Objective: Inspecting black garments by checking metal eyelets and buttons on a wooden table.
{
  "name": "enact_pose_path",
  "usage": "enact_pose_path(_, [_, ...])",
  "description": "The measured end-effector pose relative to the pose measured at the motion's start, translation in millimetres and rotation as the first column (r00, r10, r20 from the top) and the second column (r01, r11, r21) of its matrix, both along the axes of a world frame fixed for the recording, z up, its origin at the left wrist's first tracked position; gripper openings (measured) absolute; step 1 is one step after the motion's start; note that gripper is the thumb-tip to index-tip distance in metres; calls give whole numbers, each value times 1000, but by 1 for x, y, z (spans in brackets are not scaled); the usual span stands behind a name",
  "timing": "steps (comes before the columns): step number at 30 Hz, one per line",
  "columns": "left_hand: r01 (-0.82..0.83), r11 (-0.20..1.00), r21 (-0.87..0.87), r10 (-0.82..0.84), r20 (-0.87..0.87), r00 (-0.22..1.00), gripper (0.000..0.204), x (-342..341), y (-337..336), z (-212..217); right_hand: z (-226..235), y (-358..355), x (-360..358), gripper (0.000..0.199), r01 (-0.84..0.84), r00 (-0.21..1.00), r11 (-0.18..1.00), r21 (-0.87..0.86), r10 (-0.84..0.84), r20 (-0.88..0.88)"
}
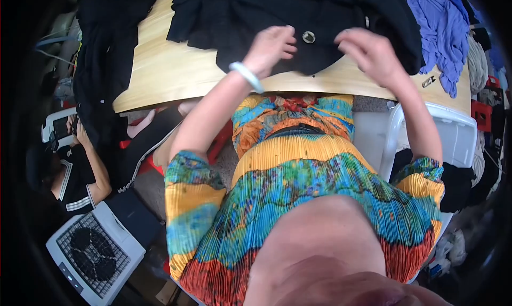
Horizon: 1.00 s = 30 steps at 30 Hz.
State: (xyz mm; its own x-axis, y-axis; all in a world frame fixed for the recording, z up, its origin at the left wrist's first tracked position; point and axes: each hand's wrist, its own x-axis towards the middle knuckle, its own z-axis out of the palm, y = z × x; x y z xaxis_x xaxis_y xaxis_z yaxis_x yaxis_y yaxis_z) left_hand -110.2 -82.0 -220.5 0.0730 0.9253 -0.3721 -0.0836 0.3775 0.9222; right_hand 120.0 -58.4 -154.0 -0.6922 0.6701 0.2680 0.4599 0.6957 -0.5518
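A black garment [298,18] lies spread on the wooden table [170,66], with a round pale button [308,37] near its lower edge. My left hand [273,45] rests on the black cloth just left of the button, fingers curled toward it; a pale bangle [246,75] circles that wrist. My right hand [369,52] hovers over the cloth to the right of the button, fingers bent and apart. Whether either hand pinches the fabric is unclear.
A purple-blue garment [442,28] hangs at the table's right end beside a small clip [429,82]. More black cloth [104,55] drapes off the left edge. A white plastic chair [453,130] stands right. A seated person [74,172] and a white box fan [96,252] are at lower left.
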Motion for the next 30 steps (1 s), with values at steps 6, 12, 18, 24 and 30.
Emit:
enact_pose_path(6, [55,941,-335,99,427,899,33,43,23,-21,-32,-53,-42,15,-213,901,895,-393,335,276])
enact_pose_path(12, [10,873,488,-90,141,986,14,-38,71,46,-56,-60,-88,14,-382,921,916,-122,389,34])
enact_pose_path(18, [-39,996,80,11,325,946,18,-74,82,72,-99,-51,-202,35,-326,944,912,248,304,125])
enact_pose_path(24, [75,997,-15,-60,447,892,17,-75,78,53,-140,-29,-236,27,-208,943,889,408,71,326])
enact_pose_path(30, [70,997,-29,-50,441,896,18,-72,67,49,-99,-31,-216,14,-145,984,989,15,142,106])
